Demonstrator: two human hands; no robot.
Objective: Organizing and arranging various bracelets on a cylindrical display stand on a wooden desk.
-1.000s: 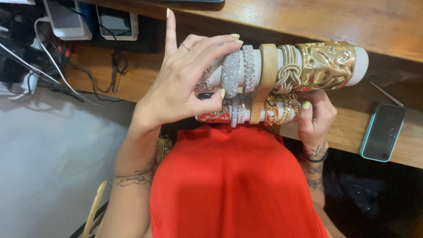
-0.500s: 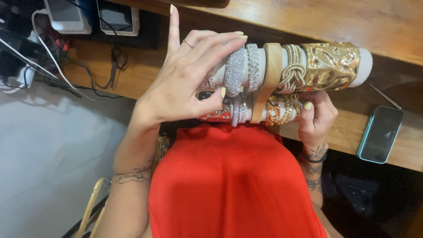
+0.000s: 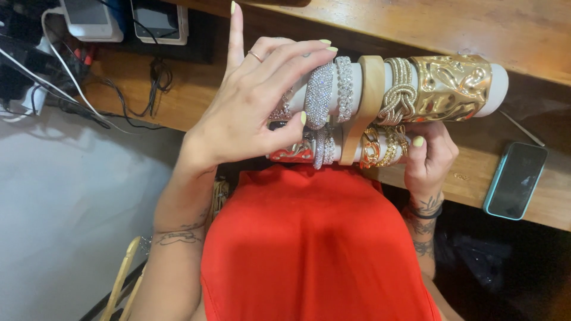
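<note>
The person wears a bright red garment (image 3: 315, 244), pale yellow-green nail polish on both the left hand (image 3: 250, 113) and right hand (image 3: 431, 157), a thin ring on a left finger, and dark line tattoos on both wrists.

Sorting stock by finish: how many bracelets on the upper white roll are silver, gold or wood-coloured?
Silver rhinestone bracelets: 2 clearly seen; the left hand may hide more
Gold bracelets: 2, one knotted
Wood-coloured bangle: 1
Total: 5
</note>
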